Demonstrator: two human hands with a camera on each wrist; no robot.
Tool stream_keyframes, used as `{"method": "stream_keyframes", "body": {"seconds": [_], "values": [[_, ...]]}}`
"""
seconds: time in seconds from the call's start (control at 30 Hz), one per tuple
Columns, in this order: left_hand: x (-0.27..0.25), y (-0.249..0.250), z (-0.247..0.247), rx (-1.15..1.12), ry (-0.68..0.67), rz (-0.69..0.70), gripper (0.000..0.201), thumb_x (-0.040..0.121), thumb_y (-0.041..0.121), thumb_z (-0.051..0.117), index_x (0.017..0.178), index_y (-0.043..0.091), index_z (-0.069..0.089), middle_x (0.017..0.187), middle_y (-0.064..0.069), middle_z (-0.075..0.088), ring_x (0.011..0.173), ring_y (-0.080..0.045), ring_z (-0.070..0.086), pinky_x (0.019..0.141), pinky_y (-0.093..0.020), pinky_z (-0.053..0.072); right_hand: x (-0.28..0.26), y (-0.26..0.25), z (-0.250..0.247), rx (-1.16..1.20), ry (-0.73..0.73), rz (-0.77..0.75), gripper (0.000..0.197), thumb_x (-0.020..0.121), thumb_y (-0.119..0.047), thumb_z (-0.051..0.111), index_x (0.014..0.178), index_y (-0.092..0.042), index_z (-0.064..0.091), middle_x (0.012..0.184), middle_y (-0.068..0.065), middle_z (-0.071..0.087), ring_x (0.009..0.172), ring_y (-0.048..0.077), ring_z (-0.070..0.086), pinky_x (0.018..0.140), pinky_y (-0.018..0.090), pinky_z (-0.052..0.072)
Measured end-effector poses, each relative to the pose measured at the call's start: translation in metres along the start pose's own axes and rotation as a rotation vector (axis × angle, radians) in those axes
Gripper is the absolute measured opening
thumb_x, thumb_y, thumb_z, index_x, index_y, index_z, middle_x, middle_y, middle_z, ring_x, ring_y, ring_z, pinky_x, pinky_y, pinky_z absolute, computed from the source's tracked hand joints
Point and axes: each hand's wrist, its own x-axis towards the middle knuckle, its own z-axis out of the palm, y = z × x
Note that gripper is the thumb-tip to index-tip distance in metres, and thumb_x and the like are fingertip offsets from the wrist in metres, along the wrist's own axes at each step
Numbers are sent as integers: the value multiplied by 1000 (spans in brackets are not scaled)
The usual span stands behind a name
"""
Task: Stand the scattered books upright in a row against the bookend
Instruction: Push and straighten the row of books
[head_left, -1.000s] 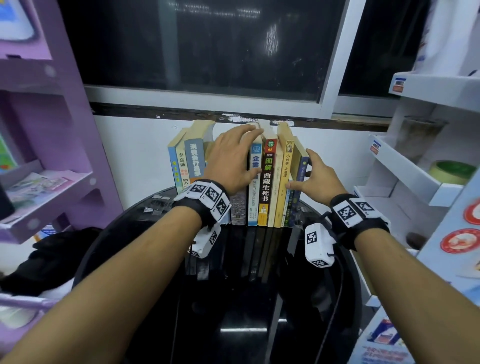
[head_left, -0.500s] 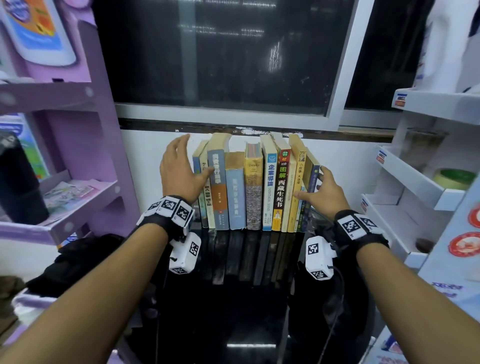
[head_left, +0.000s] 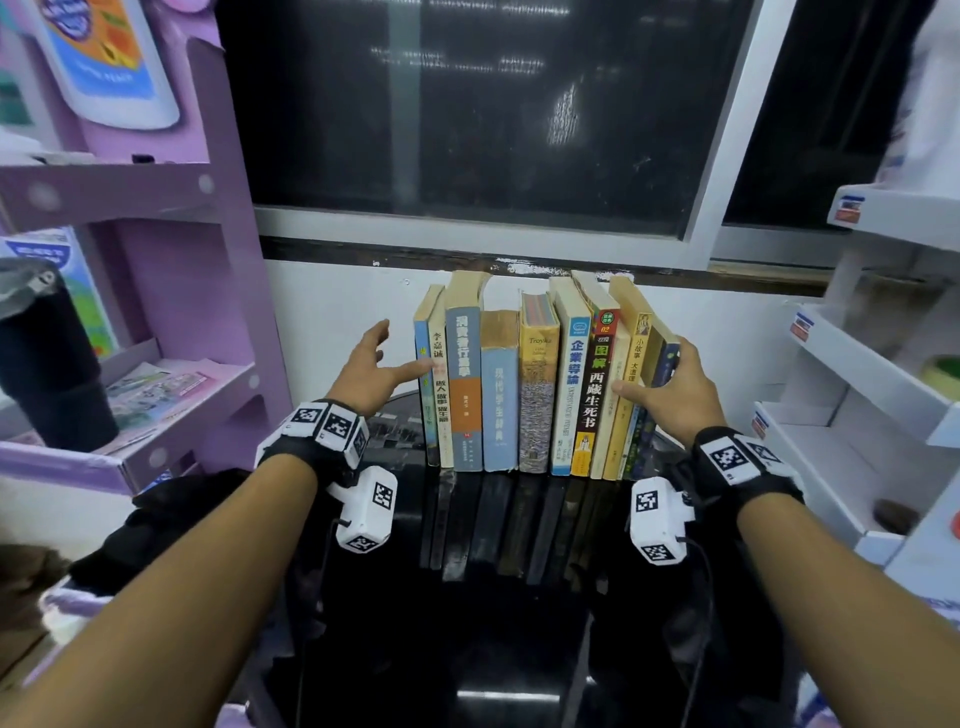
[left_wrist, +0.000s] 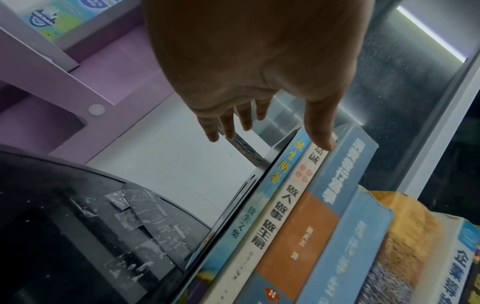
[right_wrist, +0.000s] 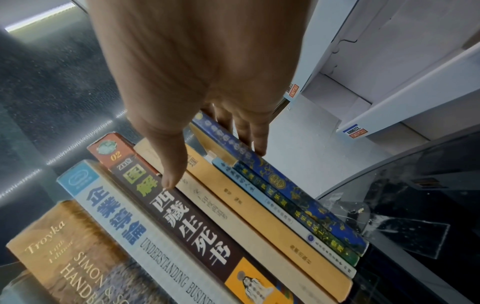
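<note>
Several books (head_left: 535, 384) stand upright in a row, spines toward me, at the back of a black glass table (head_left: 493, 613) against the white wall. My left hand (head_left: 374, 364) is at the row's left end with fingers straight; its thumb touches a pale spine (left_wrist: 309, 164) beside the light blue end book (left_wrist: 275, 179). A thin dark plate (left_wrist: 249, 185), apparently the bookend, stands against that end book. My right hand (head_left: 670, 384) presses straight fingers on the outer cover of the dark blue end book (right_wrist: 283, 183), which leans left, and rests its thumb on the spines.
A purple shelf unit (head_left: 171, 218) with a black tumbler (head_left: 47, 364) stands on the left. White shelves (head_left: 857, 364) stand on the right. Black cloth (head_left: 171, 514) lies by the table's left edge. Tape marks (left_wrist: 130, 216) show on the glass.
My left hand left the tops of the middle books and moved to the row's left end. The left books stand straighter. My right hand stayed at the right end.
</note>
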Motion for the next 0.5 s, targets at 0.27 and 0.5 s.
{"method": "stream_keyframes", "body": {"seconds": [0.27,0.5], "values": [[5,7,18,-31,-84,95,56,88,23,67,138,24,42,133,2,56,122,-22,53,102,-48,45,3,6,5,-18,10,-37,75,81,-17,77,140,-17,31,121,5,62,100,17,57,86,32,45],[1,14,32,131,7,164,37,92,26,61,127,22,52,110,3,65,97,-18,62,82,-29,48,5,11,1,-85,-23,-93,73,83,-14,75,141,-15,31,126,8,61,108,23,61,83,30,44]]}}
